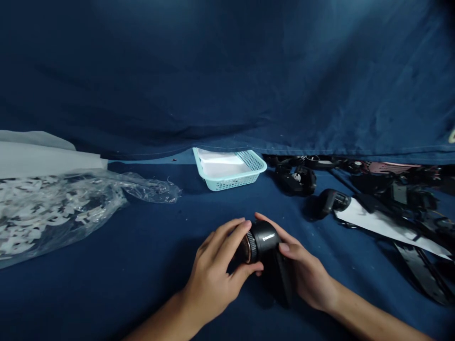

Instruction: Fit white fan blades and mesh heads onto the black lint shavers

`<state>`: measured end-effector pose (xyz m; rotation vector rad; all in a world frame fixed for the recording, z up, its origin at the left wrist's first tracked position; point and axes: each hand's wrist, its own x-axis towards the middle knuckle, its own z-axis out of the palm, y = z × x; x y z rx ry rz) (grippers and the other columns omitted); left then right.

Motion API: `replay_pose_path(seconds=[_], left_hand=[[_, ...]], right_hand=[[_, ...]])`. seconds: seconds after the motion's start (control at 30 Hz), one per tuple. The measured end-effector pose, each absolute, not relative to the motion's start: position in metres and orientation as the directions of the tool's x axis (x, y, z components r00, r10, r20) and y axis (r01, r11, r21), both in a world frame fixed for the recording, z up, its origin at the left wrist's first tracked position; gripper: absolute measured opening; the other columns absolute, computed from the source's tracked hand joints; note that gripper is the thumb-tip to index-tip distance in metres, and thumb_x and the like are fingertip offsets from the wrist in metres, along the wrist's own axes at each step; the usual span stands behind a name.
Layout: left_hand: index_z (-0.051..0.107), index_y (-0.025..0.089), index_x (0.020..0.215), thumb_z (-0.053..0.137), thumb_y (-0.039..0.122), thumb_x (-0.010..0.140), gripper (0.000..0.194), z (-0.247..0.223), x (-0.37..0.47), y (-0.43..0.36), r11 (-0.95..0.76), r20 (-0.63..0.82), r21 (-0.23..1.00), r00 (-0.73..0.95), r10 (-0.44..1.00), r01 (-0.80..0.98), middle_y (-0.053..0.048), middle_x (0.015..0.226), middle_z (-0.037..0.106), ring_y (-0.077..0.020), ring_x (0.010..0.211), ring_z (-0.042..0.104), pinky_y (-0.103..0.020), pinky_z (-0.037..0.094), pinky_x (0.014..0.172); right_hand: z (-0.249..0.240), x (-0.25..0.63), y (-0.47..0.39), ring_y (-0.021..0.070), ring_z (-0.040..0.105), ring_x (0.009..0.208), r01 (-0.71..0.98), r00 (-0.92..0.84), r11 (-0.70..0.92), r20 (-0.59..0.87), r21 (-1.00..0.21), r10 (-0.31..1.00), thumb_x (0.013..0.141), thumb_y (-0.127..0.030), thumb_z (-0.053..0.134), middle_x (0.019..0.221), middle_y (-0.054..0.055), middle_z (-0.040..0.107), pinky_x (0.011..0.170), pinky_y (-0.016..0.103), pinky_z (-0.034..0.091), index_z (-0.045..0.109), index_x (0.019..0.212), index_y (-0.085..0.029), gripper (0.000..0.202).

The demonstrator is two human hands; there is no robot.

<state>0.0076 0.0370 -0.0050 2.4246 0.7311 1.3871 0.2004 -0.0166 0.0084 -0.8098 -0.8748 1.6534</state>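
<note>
Two hands [216,277] grip one black device [269,237] over a blue desk [152,265], at the view's five o'clock.
Left fingers curl round its ribbed ring [252,247], thumb underneath; the right hand [309,277] closes on the body, thumb on the near side, perhaps to steady it against the other grip. Smooth and rounded, the casing bends like an elbow into a long dark handle [279,279]. At eleven o'clock from it, a perforated pale-blue plastic basket [232,182] holds white sheets [223,166]; at nine, a crinkled clear bag [151,188] contains jagged pale pieces [21,206]; at two, hard black parts [295,180] cluster, probably placed outward to leave working room.
</note>
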Motion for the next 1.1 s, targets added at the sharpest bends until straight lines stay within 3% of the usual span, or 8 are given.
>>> replay_pose_path(seconds=[0.17,0.3,0.6,0.73,0.8,0.9,1.0,1.1], left_hand=[[0.046,0.018,0.136,0.069,0.029,0.088,0.054,-0.006,0.006,0.034,-0.848,0.741,0.431,0.415,0.528,0.308,-0.014,0.129,0.059,-0.0263,0.117,0.059,-0.044,0.053,0.098],[0.045,0.018,0.135,0.067,0.032,0.090,0.052,-0.006,0.006,0.035,-0.836,0.724,0.459,0.418,0.549,0.302,-0.014,0.128,0.059,-0.0249,0.117,0.059,-0.041,0.052,0.099],[0.045,0.025,0.136,0.068,0.030,0.088,0.054,-0.010,0.006,0.036,-0.769,0.654,0.592,0.414,0.634,0.242,-0.011,0.131,0.058,-0.0247,0.117,0.060,-0.041,0.051,0.101],[0.044,0.030,0.138,0.069,0.032,0.086,0.057,-0.007,0.008,0.041,-0.627,0.490,0.736,0.436,0.755,0.257,-0.009,0.133,0.058,-0.0260,0.113,0.062,-0.042,0.055,0.093],[0.046,0.029,0.136,0.070,0.034,0.084,0.058,-0.005,0.009,0.046,-0.492,0.352,0.826,0.432,0.831,0.275,-0.008,0.128,0.061,-0.0253,0.104,0.066,-0.039,0.058,0.084],[0.054,0.025,0.127,0.069,0.041,0.083,0.049,-0.002,0.010,0.053,-0.311,0.197,0.906,0.366,0.910,0.287,-0.005,0.107,0.069,-0.0198,0.079,0.068,-0.033,0.057,0.067],[0.059,0.022,0.113,0.060,0.048,0.088,0.036,-0.001,0.009,0.057,-0.252,0.156,0.920,0.308,0.938,0.301,-0.001,0.085,0.068,-0.0156,0.063,0.063,-0.029,0.051,0.058],[0.058,0.022,0.111,0.054,0.049,0.091,0.034,0.001,0.006,0.054,-0.313,0.220,0.892,0.294,0.930,0.325,-0.001,0.082,0.066,-0.0158,0.064,0.061,-0.029,0.050,0.058]], right_hand=[[0.012,0.197,-0.020,0.0256,0.056,0.107,-0.422,-0.164,-0.133,-0.069,-0.897,0.984,0.081,-0.030,0.058,0.125,0.002,0.064,0.104,0.043,0.029,0.049,0.140,-0.034,0.060],[0.014,0.196,-0.019,0.0224,0.056,0.092,-0.414,-0.180,-0.137,-0.067,-0.900,0.981,0.080,-0.027,0.058,0.120,0.001,0.064,0.096,0.042,0.036,0.049,0.140,-0.036,0.062],[0.012,0.198,-0.021,0.0191,0.055,0.088,-0.372,-0.169,-0.108,-0.047,-0.922,0.985,0.079,-0.024,0.059,0.109,-0.001,0.064,0.082,0.032,0.042,0.047,0.141,-0.037,0.064],[0.006,0.200,-0.016,0.0197,0.064,0.081,-0.451,-0.203,-0.246,-0.169,-0.858,0.964,0.087,-0.031,0.060,0.110,0.000,0.067,0.080,0.036,0.045,0.040,0.145,-0.038,0.062],[0.003,0.200,-0.011,0.0226,0.068,0.079,-0.556,-0.234,-0.326,-0.232,-0.764,0.944,0.092,-0.038,0.054,0.112,0.004,0.069,0.080,0.040,0.047,0.041,0.144,-0.035,0.053],[0.003,0.201,-0.003,0.0279,0.070,0.090,-0.673,-0.329,-0.391,-0.220,-0.628,0.918,0.098,-0.045,0.041,0.109,0.011,0.070,0.081,0.043,0.049,0.052,0.136,-0.021,0.046],[0.005,0.202,0.000,0.0276,0.071,0.090,-0.646,-0.433,-0.440,-0.176,-0.624,0.884,0.100,-0.050,0.035,0.105,0.017,0.071,0.083,0.041,0.051,0.062,0.124,-0.009,0.055],[0.006,0.201,-0.001,0.0271,0.072,0.084,-0.626,-0.482,-0.465,-0.159,-0.626,0.862,0.099,-0.056,0.030,0.103,0.016,0.071,0.075,0.042,0.055,0.059,0.129,-0.012,0.060]])
